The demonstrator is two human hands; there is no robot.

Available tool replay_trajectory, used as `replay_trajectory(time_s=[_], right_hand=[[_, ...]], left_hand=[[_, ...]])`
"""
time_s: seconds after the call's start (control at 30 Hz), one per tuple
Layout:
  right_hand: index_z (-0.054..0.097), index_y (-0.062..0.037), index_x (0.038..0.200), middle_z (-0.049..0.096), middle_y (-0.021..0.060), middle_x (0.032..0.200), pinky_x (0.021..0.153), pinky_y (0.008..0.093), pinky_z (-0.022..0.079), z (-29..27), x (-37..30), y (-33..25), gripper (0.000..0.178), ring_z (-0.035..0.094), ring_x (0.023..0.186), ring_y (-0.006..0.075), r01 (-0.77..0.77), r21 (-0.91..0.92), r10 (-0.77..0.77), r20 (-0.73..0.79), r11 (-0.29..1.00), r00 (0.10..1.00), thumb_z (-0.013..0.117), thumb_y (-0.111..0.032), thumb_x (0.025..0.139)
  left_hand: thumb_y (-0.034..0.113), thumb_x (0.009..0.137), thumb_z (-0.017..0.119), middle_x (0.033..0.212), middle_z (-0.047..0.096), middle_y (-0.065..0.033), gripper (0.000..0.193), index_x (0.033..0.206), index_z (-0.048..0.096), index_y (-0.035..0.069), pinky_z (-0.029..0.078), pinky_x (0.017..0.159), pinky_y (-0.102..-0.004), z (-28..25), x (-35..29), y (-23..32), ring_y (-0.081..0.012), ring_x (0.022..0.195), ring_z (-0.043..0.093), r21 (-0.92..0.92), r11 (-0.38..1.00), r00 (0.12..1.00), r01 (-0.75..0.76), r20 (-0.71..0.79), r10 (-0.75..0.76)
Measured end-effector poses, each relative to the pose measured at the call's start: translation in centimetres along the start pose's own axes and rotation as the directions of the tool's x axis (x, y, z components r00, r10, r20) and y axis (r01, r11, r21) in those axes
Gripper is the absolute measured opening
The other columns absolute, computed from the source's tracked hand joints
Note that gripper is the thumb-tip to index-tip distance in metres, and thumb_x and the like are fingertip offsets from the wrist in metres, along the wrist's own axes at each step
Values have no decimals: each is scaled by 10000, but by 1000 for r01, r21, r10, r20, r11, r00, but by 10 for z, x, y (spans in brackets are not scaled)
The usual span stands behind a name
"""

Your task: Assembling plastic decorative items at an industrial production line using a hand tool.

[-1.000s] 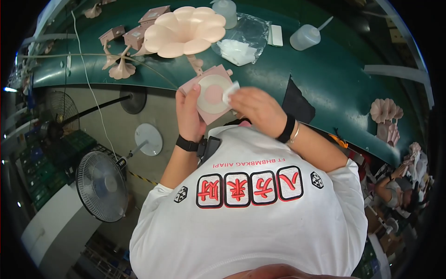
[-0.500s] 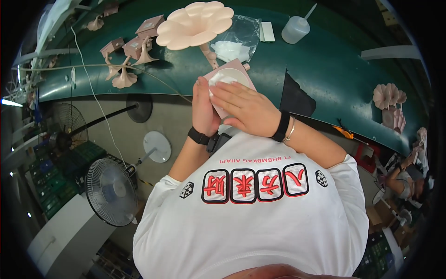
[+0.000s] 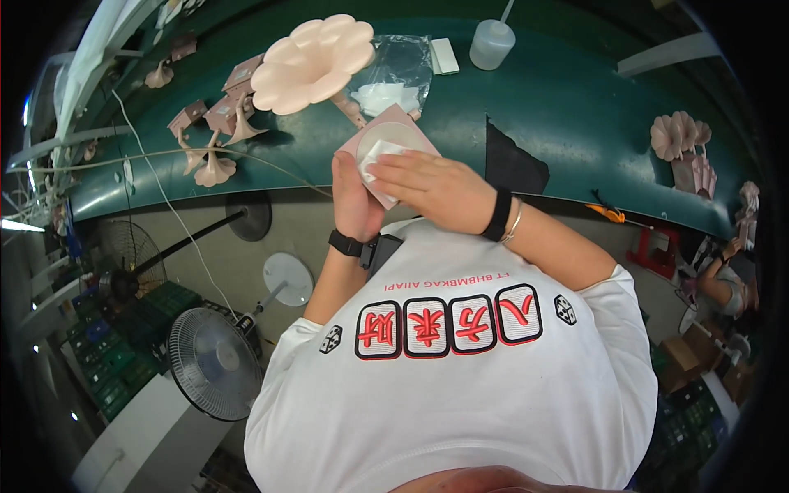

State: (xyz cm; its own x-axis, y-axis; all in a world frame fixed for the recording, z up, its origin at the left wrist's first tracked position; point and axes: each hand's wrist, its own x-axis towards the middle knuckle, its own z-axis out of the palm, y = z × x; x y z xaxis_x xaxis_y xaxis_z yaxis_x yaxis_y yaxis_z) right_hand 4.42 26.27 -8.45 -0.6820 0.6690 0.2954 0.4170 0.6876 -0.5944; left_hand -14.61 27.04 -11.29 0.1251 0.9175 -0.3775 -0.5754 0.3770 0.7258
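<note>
A pink gramophone-shaped piece tilts in front of me at the table's near edge, with a square box (image 3: 421,138), a pale round disc (image 3: 394,131) on its face and a large flower-like horn (image 3: 314,67). My left hand (image 3: 355,201) is closed along the box's left side, its far fingers hidden. Flat fingers of my right hand (image 3: 442,191) press a folded white wipe (image 3: 378,153) against the disc. Beyond the box, a clear plastic bag (image 3: 403,62) holds more white wipes (image 3: 386,97).
The green-topped table (image 3: 329,152) also carries smaller pink horned pieces (image 3: 215,170), a white block (image 3: 444,57), a squeeze bottle (image 3: 492,44), a black cloth (image 3: 516,162) and more pink horns (image 3: 679,135). A cable (image 3: 271,156) crosses at left. Fans (image 3: 215,361) stand below.
My right hand has slid the wipe toward the disc's lower left, baring more of the disc. The view has shifted slightly; my left hand keeps its hold.
</note>
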Motion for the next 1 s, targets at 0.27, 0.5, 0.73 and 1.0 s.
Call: replay_trajectory(time_s=[0.27,0.5,0.73,1.0], right_hand=[[429,-17,1433,393,150,1521,1178,450,282,-18,13,5,754,355,1421,304,-217,-104,196,-183,971,963,695,-364,818],[484,-9,1375,465,152,1455,1148,435,313,-8,27,-2,688,423,1366,298,-46,-60,38,-129,997,991,685,-356,816],[655,-55,1040,661,110,1147,956,376,482,8,7,29,235,614,1113,276,43,17,-41,-117,999,992,590,-136,829],[636,-69,1127,650,108,1181,933,384,501,-45,-86,71,298,611,1130,278,-216,-212,151,-284,953,947,594,-87,833]], left_hand=[[617,974,417,1410,470,-164,719,1412,367,50,470,1032,-423,5,8,-2,-262,1274,515,89,996,990,-4,141,-9],[743,926,290,1444,467,-134,834,1425,396,83,445,1055,-417,5,14,-6,-248,1300,498,53,992,992,112,53,-115],[667,962,404,1345,562,-158,766,1346,482,9,452,1042,-446,-38,54,-33,-293,1193,575,-288,810,826,511,425,-370],[485,940,594,1353,576,-106,611,1395,481,92,483,1017,-418,23,73,-39,-283,1229,563,-185,920,936,346,7,-351]])
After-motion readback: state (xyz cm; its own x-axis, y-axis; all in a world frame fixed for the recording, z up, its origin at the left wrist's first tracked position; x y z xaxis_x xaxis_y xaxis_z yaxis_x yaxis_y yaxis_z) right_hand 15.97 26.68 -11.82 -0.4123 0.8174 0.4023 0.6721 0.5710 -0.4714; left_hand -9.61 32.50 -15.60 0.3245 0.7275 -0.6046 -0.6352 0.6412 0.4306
